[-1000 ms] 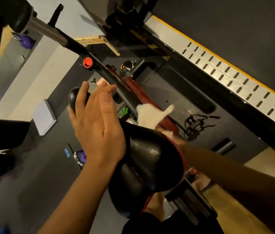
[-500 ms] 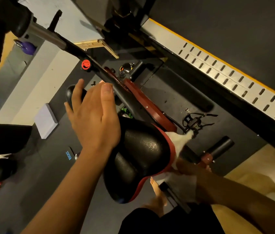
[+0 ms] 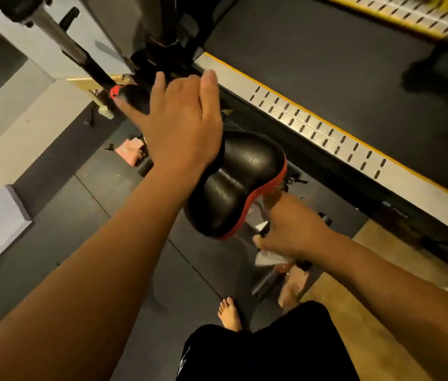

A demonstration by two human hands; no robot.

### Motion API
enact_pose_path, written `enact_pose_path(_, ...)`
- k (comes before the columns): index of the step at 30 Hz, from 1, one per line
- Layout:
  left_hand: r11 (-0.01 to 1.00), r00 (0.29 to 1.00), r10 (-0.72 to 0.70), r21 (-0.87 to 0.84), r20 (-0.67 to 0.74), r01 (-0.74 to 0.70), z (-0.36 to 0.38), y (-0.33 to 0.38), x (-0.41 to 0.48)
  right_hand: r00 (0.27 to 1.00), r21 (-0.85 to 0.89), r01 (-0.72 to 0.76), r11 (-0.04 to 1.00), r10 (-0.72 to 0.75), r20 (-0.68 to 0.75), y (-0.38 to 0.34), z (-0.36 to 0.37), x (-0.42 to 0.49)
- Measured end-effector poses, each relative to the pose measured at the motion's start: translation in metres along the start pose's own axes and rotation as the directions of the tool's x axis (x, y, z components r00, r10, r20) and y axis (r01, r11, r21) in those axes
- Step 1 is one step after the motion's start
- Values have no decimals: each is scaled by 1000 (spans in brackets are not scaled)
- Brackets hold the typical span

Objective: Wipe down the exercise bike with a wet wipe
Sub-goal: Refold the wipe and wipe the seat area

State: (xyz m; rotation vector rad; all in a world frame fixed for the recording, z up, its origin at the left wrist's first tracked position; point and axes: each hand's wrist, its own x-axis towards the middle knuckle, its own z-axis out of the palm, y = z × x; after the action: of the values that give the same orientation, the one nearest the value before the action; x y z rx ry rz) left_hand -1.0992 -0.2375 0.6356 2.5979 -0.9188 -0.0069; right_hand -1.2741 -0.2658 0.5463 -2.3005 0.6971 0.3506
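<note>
Meanwhile, the left hand [image 3: 181, 125] is bracing the saddle [image 3: 234, 182], fingers spread — the right hand [image 3: 291, 232] is pinching the wet wipe [image 3: 268, 259] beneath it, where it could snag and tear.

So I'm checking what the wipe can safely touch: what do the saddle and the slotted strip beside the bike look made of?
The saddle looks like black vinyl or synthetic leather: grainy, glossy highlights, with a red edge trim. The slotted strip looks like brushed metal, probably aluminium or steel: pale grey, matte sheen, punched slots.
</note>
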Motion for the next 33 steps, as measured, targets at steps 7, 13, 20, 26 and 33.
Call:
enact_pose_path(7,881,877,473,-68,85,-468,-8,-15,-17,947,-121,-268,956,239,-213,-11,45,-60)
enact_pose_path(13,789,860,510,-406,13,-462,-4,-73,-79,966,-202,-258,945,258,-24,-41,-5,-18)
enact_pose_path(20,725,952,297,-666,72,-175,3,-108,-150,948,-204,-280,938,237,-211,-37,14,-18)
enact_pose_path(26,710,966,241,-696,96,-108,-8,-107,-152,878,400,-358,844,450,-163,-11,-5,-56)
enact_pose_path(33,794,972,221,-593,80,-131,-28,-87,-130,924,956,-100,274,383,-13,-19,-29,-8)
